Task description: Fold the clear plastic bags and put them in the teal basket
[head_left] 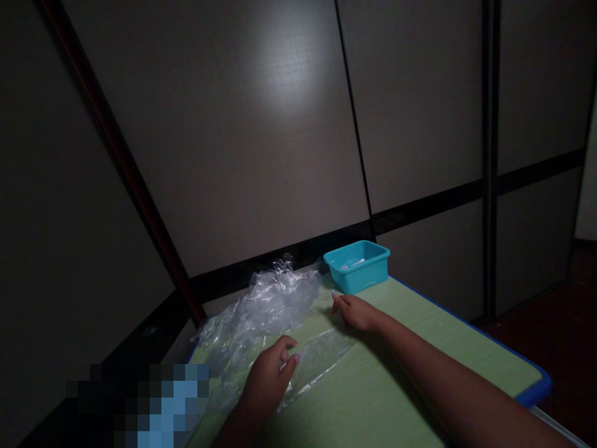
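Over the green tabletop [466, 339], we are holding our left hand [269, 373] with thumb and forefinger apart and our right hand [358, 313] curled, its grip unclear, while flat clear film [321, 358] is lying between them, possibly snagging, if dragged, on the crumpled plastic [280, 298] at left.

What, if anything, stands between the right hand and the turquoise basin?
Nothing visible: the right hand is close in front of the turquoise basin, and the crumpled clear plastic lies to their left on the green tabletop.
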`<state>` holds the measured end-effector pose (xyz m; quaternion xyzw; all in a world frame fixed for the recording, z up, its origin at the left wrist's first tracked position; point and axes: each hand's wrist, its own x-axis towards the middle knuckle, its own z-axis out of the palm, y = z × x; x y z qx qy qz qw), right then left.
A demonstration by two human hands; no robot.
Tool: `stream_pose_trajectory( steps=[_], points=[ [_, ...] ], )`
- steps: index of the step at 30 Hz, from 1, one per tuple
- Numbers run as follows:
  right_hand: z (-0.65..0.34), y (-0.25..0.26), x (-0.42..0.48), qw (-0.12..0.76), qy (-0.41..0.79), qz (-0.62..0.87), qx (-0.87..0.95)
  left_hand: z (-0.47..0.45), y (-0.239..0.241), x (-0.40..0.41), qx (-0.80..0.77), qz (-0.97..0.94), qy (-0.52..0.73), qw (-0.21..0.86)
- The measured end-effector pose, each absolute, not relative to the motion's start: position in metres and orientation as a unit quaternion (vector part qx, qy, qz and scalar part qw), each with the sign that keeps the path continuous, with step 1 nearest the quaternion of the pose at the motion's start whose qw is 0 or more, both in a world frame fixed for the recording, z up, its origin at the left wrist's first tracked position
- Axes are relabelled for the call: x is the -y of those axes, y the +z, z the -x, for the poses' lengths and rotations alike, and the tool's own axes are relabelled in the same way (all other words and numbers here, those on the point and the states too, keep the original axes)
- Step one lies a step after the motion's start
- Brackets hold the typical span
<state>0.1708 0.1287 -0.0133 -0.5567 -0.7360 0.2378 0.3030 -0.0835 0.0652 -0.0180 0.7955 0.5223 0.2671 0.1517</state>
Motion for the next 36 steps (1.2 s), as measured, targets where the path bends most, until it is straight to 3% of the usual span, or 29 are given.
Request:
stream_pose_trajectory(
  steps=[36],
  points=[
    [-0.173,-0.012,-0.125,0.267,0.24,0.554,0.752,0.094,-0.033,-0.076,-0.562,-0.773,0.253,0.15]
  ],
)
